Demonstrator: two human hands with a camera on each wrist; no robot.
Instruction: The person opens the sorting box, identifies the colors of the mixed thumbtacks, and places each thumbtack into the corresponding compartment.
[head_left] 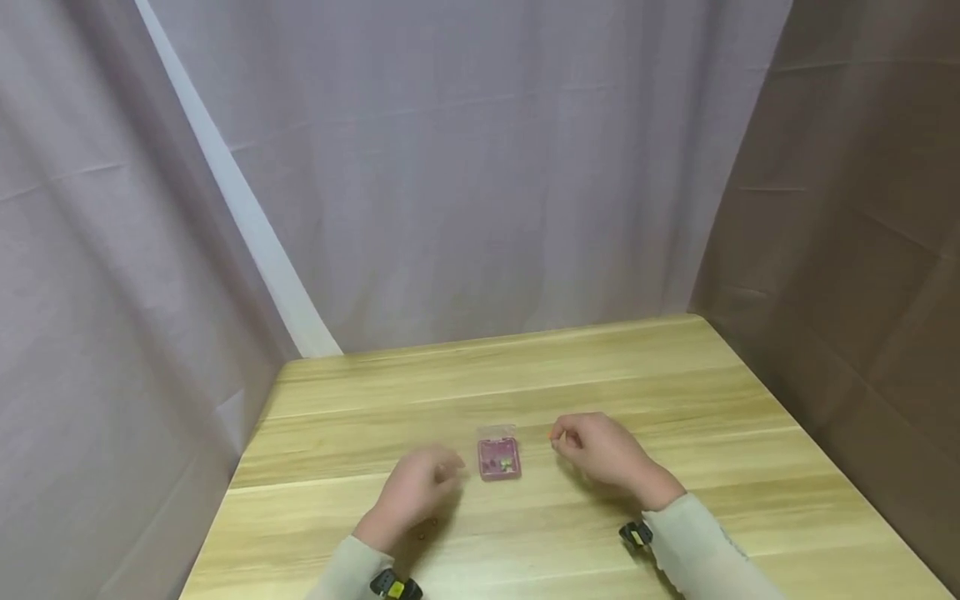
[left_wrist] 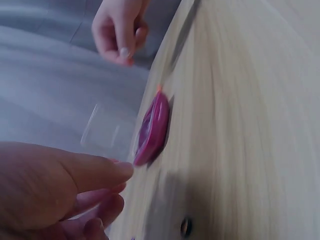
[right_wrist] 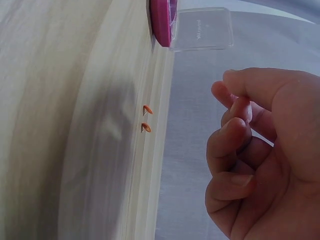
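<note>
A small pink-purple case [head_left: 499, 479] stands on the table with its clear lid [right_wrist: 202, 30] swung up; small green and dark bits lie inside. To its left is my left hand [head_left: 420, 483], blurred, fingers loosely bent. In the left wrist view its thumb overlaps the near corner of the case [left_wrist: 156, 132], with nothing visible in its fingers. My right hand [head_left: 603, 450] hovers on the other side, its fingers curled and thumb close to the index finger [right_wrist: 220, 92]. Nothing shows between them. Near it lie two tiny orange pieces [right_wrist: 146, 127] with thin pale posts, like stud earrings.
A small dark ring-like piece [left_wrist: 186, 227] lies on the table near my left hand, and tiny gold-coloured bits [head_left: 427, 527] show beside my left wrist. Grey curtains [head_left: 480, 183] stand behind and beside the wood-grain table [head_left: 600, 358].
</note>
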